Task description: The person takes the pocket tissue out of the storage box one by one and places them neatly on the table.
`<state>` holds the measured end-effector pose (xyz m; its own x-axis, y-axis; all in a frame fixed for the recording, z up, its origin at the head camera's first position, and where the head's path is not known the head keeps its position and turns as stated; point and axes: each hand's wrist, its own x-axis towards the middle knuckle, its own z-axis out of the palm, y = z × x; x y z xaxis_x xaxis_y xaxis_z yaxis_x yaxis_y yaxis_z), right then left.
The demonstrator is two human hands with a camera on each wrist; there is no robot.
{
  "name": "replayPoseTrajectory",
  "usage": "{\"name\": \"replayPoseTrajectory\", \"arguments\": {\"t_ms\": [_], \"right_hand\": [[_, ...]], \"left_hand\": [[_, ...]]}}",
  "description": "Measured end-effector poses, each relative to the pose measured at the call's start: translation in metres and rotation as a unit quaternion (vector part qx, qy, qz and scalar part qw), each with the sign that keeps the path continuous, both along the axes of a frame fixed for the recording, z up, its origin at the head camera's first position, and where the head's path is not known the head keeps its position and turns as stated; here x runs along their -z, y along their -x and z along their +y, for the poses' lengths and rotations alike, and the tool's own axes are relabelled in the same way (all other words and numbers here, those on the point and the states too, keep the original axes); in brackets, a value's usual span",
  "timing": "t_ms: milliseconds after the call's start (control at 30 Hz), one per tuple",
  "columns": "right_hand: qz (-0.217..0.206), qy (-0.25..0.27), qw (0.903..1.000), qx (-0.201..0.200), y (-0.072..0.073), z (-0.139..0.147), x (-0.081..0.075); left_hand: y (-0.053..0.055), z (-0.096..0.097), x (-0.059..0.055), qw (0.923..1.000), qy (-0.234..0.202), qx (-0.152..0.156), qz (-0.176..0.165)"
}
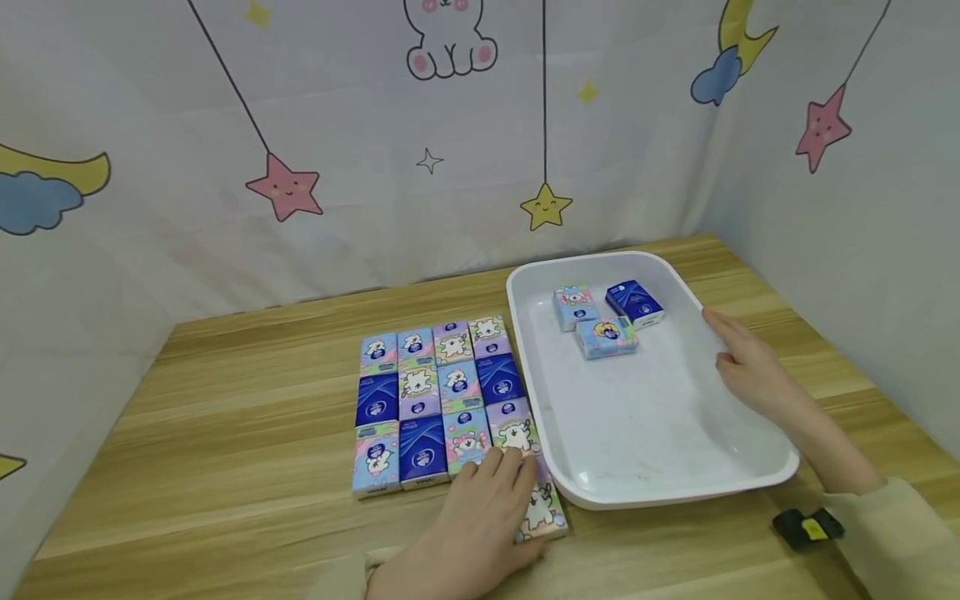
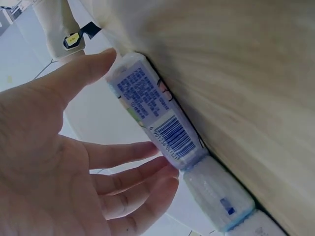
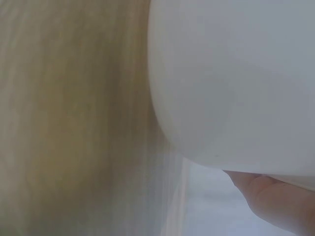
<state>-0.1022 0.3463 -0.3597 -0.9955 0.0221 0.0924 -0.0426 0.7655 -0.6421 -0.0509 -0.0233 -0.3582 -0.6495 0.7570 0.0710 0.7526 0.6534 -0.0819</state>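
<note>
My left hand (image 1: 480, 521) touches a small tissue pack (image 1: 542, 510) with a white bear print, at the near end of the right column. In the left wrist view its thumb is spread by one end of that pack, and the fingertips are at its side near the other end. Several more tissue packs (image 1: 423, 450), dark blue or cartoon-printed, lie in close rows beside the white tray (image 1: 600, 503). My right hand (image 1: 750, 375) grips the tray's right rim; in the right wrist view a finger (image 3: 280, 201) shows under the rim.
Inside the tray, at its far end, lie a dark blue pack (image 1: 633, 302) and two cartoon packs (image 1: 575, 307). Wooden table (image 1: 247, 433) extends to the left of the rows. A printed white curtain (image 1: 390, 225) stands behind. A black band (image 1: 808, 528) is by the right sleeve.
</note>
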Motion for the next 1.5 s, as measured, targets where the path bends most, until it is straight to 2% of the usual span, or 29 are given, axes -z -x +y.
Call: {"name": "replayPoseTrajectory", "arguments": {"t_ms": [167,300,533,833,1100,1200,1267,1400,1500], "right_hand": [[0.0,0.002,1.0,0.002,-0.001,0.0,-0.001],[-0.005,0.001,1.0,0.003,-0.001,0.0,-0.002],[0.005,-0.004,1.0,0.001,-0.001,0.002,0.0],[0.016,-0.005,0.9999,0.001,0.0,0.001,0.002],[-0.001,0.003,1.0,0.004,-0.001,-0.002,-0.001],[-0.003,0.009,0.9999,0.005,-0.001,-0.002,-0.001],[-0.001,0.012,0.9999,0.005,-0.001,-0.002,-0.001],[0.004,0.013,0.9999,0.004,-0.001,-0.002,0.0],[0.003,0.012,0.9999,0.004,-0.001,-0.002,0.0]], "left_hand": [[-0.001,-0.005,-0.006,0.9986,0.014,0.002,-0.051],[0.004,-0.007,-0.015,0.9959,0.007,-0.012,-0.09],[0.022,-0.01,-0.031,0.9969,-0.031,-0.014,-0.071],[0.043,0.0,-0.047,0.9938,-0.061,-0.004,-0.093],[0.065,0.018,-0.065,0.9925,-0.054,0.0,-0.11],[0.073,0.027,-0.072,0.9931,-0.05,0.012,-0.105],[0.08,0.034,-0.077,0.9942,-0.038,0.031,-0.096],[0.096,0.049,-0.085,0.9935,0.006,0.098,-0.057],[0.107,0.061,-0.089,0.9883,0.033,0.148,-0.02]]}}
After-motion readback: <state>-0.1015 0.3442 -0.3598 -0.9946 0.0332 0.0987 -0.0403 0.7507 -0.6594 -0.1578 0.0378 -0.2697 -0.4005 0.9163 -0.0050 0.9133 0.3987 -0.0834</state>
